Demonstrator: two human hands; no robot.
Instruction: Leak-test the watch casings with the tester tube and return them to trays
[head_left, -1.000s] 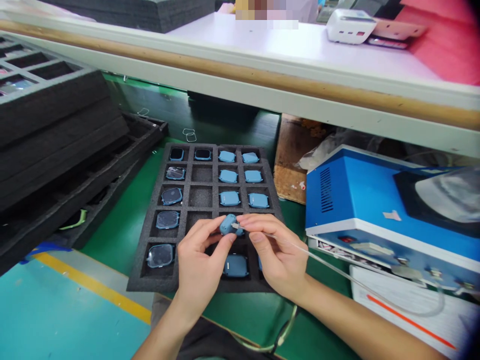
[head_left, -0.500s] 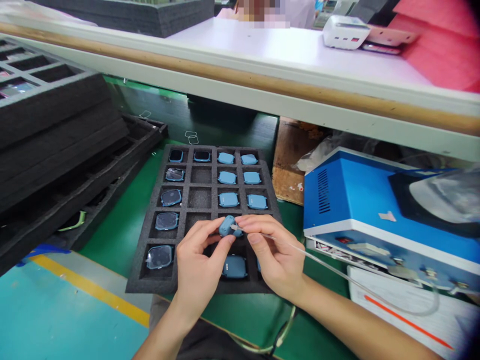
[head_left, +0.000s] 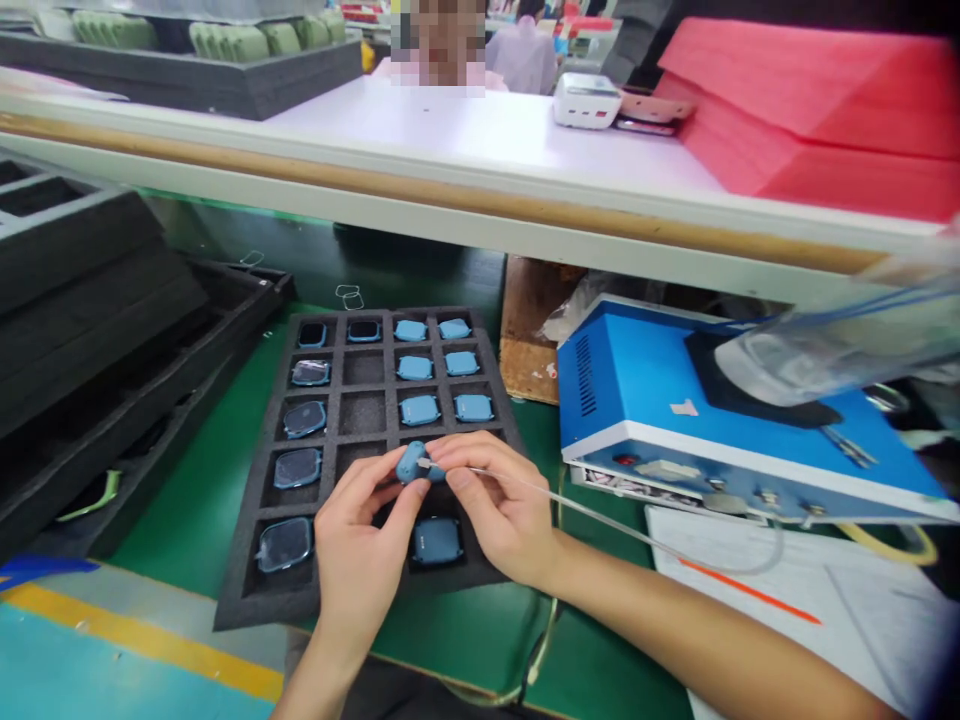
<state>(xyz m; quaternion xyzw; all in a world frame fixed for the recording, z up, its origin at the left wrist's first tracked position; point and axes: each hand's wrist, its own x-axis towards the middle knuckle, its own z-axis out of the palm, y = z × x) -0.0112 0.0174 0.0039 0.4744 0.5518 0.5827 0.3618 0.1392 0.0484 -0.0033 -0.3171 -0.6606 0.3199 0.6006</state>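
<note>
Head view: left hand [head_left: 366, 552] pinching diagonal blue case [head_left: 411, 463]; right hand [head_left: 495, 512] pinching thin tube [head_left: 600, 517], tip pointing left.

A white laminated shelf edge [head_left: 375, 175] is overhanging the work area, limiting upward passage. A blue sheet-metal machine [head_left: 645, 400] is obstructing the right side, and a thin clear plastic tube [head_left: 600, 525] is crossing that route from the right hand [head_left: 499, 510]. Stacked black foam trays [head_left: 82, 290] are bounding the left, with a green mat strip [head_left: 195, 480] remaining passable.
</note>
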